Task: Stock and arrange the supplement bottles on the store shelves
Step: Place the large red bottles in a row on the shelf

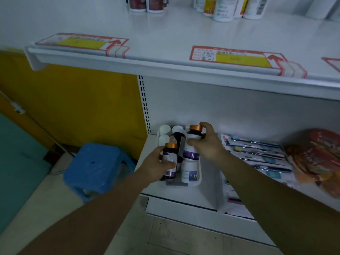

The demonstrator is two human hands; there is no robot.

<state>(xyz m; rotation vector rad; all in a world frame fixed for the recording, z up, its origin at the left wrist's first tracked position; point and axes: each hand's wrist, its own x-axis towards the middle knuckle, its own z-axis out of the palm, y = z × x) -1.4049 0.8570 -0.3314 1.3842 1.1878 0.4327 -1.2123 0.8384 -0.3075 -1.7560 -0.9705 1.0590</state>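
Head view: left grip [156, 163] clasps nearer orange-capped bottle [169, 153], right grip [209, 144] farther bottle [193, 134], at bottle-filled tray [199, 178].

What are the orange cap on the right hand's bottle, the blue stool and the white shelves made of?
Orange cap on the bottle gripped by the right hand: coppery satin sheen, so metal or metallised plastic; cannot tell which. Blue stool: probably moulded plastic, from its even colour, rounded corners and dull gloss. White shelves: likely painted sheet metal, thin, smooth, on a slotted upright.

Shelf tags [239, 58] txt unreadable.
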